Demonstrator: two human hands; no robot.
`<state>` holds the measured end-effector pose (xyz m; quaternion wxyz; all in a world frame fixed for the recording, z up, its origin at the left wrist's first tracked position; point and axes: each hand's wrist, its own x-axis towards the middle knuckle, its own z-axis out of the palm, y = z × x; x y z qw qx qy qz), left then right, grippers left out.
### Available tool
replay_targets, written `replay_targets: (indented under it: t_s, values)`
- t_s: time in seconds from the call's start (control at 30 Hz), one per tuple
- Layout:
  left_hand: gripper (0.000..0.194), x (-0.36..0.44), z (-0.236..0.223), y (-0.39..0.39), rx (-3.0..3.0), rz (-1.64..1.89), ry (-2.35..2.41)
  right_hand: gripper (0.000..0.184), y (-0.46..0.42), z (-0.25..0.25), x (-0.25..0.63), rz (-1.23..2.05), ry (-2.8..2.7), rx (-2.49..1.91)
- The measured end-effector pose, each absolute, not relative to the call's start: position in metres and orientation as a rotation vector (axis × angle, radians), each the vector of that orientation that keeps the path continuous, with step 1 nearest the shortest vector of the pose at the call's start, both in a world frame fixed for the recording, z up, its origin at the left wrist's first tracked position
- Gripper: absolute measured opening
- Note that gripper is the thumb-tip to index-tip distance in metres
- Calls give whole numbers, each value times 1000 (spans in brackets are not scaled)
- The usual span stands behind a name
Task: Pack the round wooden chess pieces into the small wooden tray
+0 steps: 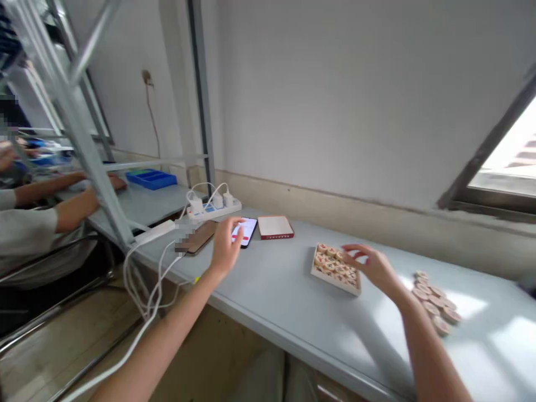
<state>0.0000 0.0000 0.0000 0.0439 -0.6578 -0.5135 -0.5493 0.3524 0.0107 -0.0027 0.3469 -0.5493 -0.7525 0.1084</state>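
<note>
1. A stretch of table [272, 285] gives me room between the smartphone [249, 228] and the open box [333, 282]; my left forearm crosses the near edge.
2. My right hand [377, 271] is over the open box's right rear corner, thumb and fingers apart; from here I can't tell whether they touch the xiangqi pieces [330, 266] packed inside.
3. My left hand [226, 247] curls at the smartphone's left side, its fingers apart from the thumb; contact is unclear.
4. The lid [275, 225] has pale lettering on its red side, too small for me to read.
5. Loose pieces [435, 301] lie right of my right hand on the grey, partly sunlit surface; behind rises a plain wall [335, 100].
</note>
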Motion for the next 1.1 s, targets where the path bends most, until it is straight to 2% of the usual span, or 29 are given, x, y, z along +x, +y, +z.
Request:
replay_targets:
  t_s: [0.1,0.2,0.4,0.47,0.6,0.8,1.1]
  values:
    - [19,70,-7,38,-2620,-1541,-1491,24,12,-8,338,311,-2070,-1392]
    - [30,120,-11,70,-2931,-1380,-1561,22,13,-13,333,245,-2119,-1366]
    - [79,142,-14,90,-3464,-927,-1366,22,15,-20,330,144,-2122,-1392]
    - [90,141,-20,91,-3519,-827,-1311,21,16,-22,329,98,-2137,-1423]
    - [81,142,-29,99,-3596,-860,-1301,24,19,-29,330,-8,-2144,-1452]
    - [68,150,-30,116,-3659,-863,-1313,23,27,-38,333,61,-2052,-1377]
    - [56,152,-51,116,-3660,-1355,-1321,17,29,-37,334,50,-2048,-1371]
